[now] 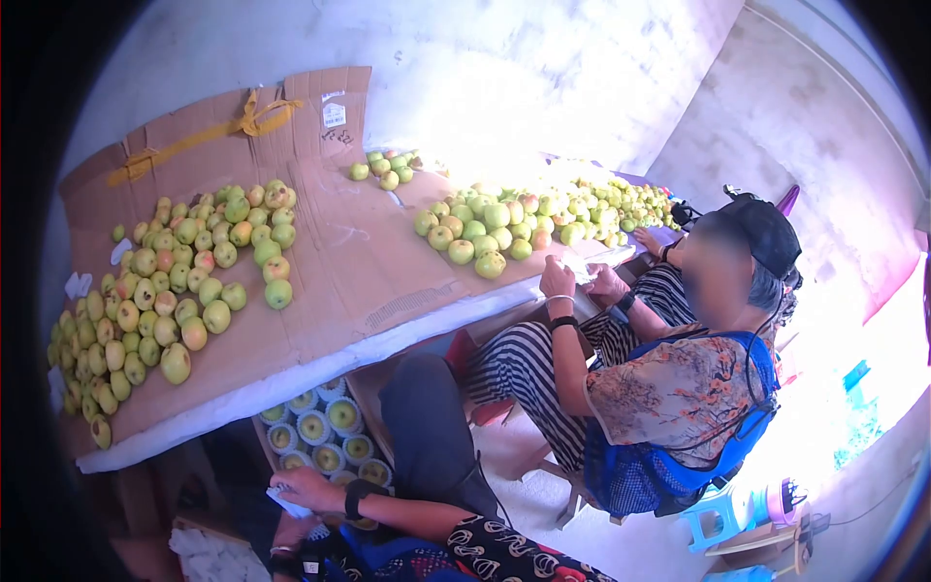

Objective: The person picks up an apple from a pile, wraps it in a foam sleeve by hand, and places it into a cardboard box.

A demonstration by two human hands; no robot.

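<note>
At the bottom left, my right hand (313,488), with a black wristband, is closed on a small white piece (289,502). Just below it is my left hand (295,530), close to the same piece, its fingers mostly hidden. Behind my hands, a box of apples in white foam nets (328,457) stands below the table edge. Loose green and reddish apples (176,363) are heaped on the cardboard-covered table (339,242).
A second heap of apples (491,264) lies farther right. Beside me sits a person (669,393) with a blue backpack, holding something white. Another hand (648,241) reaches near that heap. White material (218,555) fills a container at lower left; a blue stool (716,514) stands lower right.
</note>
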